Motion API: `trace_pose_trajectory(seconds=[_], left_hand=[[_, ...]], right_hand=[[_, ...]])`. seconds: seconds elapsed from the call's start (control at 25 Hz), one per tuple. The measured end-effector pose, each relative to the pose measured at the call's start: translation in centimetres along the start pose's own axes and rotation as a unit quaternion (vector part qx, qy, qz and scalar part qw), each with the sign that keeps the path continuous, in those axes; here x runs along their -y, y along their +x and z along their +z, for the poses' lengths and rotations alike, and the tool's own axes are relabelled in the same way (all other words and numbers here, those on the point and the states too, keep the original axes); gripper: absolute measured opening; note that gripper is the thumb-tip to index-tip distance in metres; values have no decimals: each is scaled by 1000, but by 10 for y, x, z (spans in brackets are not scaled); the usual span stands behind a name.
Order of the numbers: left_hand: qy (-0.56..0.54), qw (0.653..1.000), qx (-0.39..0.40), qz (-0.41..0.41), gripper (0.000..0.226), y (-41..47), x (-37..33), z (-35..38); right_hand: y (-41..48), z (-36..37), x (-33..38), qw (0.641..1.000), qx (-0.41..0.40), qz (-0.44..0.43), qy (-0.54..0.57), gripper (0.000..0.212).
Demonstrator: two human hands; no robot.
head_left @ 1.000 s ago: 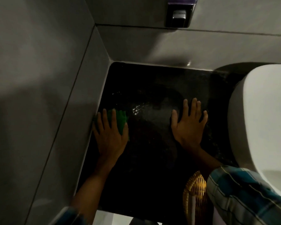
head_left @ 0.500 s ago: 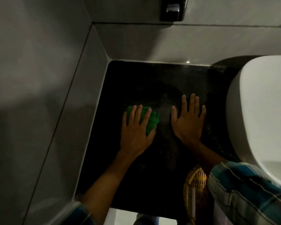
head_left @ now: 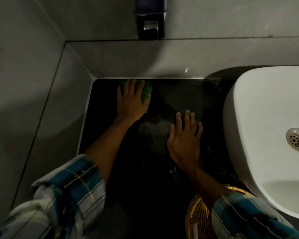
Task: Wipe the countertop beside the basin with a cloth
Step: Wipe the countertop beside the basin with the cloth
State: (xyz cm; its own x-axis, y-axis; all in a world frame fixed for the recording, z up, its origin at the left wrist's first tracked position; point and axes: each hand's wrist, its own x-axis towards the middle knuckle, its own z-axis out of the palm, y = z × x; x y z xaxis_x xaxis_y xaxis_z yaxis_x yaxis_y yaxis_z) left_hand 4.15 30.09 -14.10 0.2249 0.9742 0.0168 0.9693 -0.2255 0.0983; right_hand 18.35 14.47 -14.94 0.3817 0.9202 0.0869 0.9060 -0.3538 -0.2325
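Observation:
A dark, wet-looking countertop (head_left: pixel 179 94) fills the corner left of the white basin (head_left: pixel 259 128). My left hand (head_left: pixel 130 100) lies flat on a green cloth (head_left: pixel 147 91) at the far left of the counter, fingertips almost at the back wall. Only the cloth's right edge and a bit of its far-left edge show past my fingers. My right hand (head_left: pixel 186 137) rests palm down, fingers spread, on the counter just left of the basin, holding nothing.
Grey tiled walls close the counter at the left and back. A dark soap dispenser (head_left: pixel 150 18) hangs on the back wall. A wicker basket (head_left: pixel 198 216) sits at the counter's near edge, under my right forearm. The basin drain (head_left: pixel 297 141) shows at far right.
My left hand has pushed the green cloth from the counter's left side to its middle, then away to the far left corner by the back wall. My right hand stays planted.

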Motion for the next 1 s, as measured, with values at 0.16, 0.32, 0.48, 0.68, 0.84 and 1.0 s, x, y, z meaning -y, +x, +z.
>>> trace_pose_trajectory(seconds=[0.16,0.32,0.48,0.68,0.84,1.0], left_hand=[[2,995,7,102,57,-87,-28,-4],[14,999,40,23,59,-207,1,-15],[17,994,15,-104,58,-148,26,-12],[19,999,23,-37,58,-40,-31,-1],[20,994,50,99,57,-136,-66,-4],[24,995,54,82,61,-187,-26,-9]], right_hand=[[1,-8,-14,997,13,-23,69,65],[4,-14,-48,994,32,-94,41,69],[2,-14,-48,995,40,-88,17,65],[4,-10,-52,994,46,-93,31,69],[8,-9,-57,992,41,-79,93,77],[7,-8,-56,993,39,-86,75,76]])
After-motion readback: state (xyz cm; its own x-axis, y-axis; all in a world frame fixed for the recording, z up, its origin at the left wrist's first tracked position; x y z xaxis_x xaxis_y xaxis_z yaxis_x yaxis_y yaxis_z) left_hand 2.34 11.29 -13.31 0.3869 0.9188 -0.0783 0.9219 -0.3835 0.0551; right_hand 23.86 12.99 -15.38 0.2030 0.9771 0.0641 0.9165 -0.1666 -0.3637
